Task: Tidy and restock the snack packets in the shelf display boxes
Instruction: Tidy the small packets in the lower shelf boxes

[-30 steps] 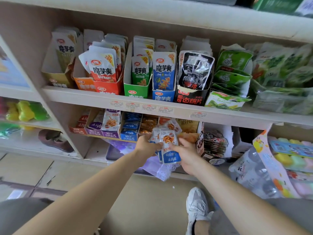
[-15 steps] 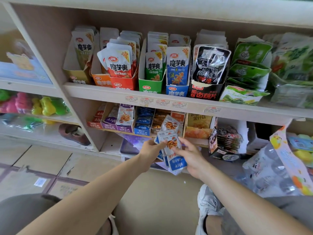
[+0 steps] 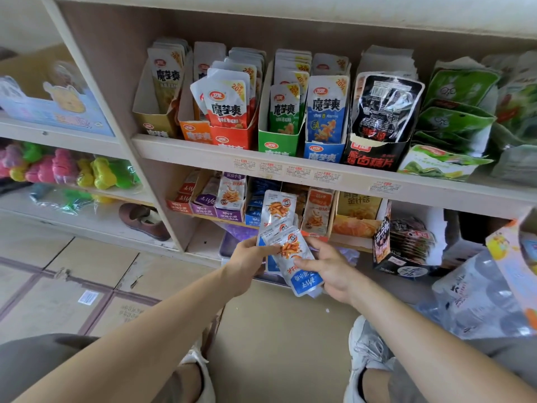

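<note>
White-and-blue foil snack packets (image 3: 293, 257) sit fanned in a small bunch between both hands, in front of the lower shelf. The left hand (image 3: 249, 264) pinches the bunch's upper left edge between thumb and curled fingers. The right hand (image 3: 328, 269) is half closed, thumb pressed on the front packet's face, fingers wrapped behind. The front packet's long axis runs from 11 o'clock to 5 o'clock, blue end pointing toward 5 o'clock; a second packet behind it stands nearly upright toward 12 o'clock.

At 12 o'clock from the hands, the pale wooden shelf unit (image 3: 203, 149) carries, on its upper board, upright cardboard display boxes: yellow, orange-red, green (image 3: 277, 145), blue (image 3: 322, 152) and black. Smaller boxes (image 3: 229, 212) line the lower board. Flattened brown cardboard (image 3: 72, 286) covers the floor at 9 o'clock. Grey-white sneakers (image 3: 366, 356) show at 6 o'clock.
</note>
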Demonstrator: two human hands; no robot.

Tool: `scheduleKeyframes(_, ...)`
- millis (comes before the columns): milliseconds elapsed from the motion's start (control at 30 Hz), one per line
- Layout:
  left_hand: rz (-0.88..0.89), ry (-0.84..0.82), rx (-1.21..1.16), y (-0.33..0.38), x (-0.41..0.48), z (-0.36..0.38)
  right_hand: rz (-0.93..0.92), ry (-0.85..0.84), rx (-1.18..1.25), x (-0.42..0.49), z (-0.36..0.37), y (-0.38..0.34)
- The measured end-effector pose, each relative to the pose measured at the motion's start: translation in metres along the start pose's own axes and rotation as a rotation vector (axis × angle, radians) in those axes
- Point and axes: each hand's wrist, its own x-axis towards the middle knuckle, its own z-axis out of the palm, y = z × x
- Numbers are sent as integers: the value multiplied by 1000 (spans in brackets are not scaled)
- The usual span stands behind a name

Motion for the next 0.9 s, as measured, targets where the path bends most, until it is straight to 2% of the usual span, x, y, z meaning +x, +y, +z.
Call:
scheduleKeyframes(100, -7, -16, 26, 5, -5, -16, 2, -49, -67, 4, 8, -2)
scheduleKeyframes(233, 112, 21, -30, 18, -12, -36, 36, -126, -146, 14, 22, -5)
scheduleKeyframes(300, 157, 67, -44, 26, -12, -49, 45, -148, -200, 17, 30, -5)
scheduleKeyframes(433, 191, 181, 81, 38, -8, -75, 45, -163, -296, 21, 40, -4)
scheduleKeyframes(533, 189, 254, 31, 40, -3, -85, 32, -109, -297, 28, 33, -7)
scheduleKeyframes(733, 207, 381, -213, 40, 16, -97, 0, 153, -183, 32, 10, -8)
scheduleKeyframes(833, 228, 382, -302, 41, 24, -91, -56, 255, -123, 30, 3, -10)
scheduleKeyframes(900, 240, 327, -332, 43, 27, -82, -76, 282, -106, 29, 1, -12)
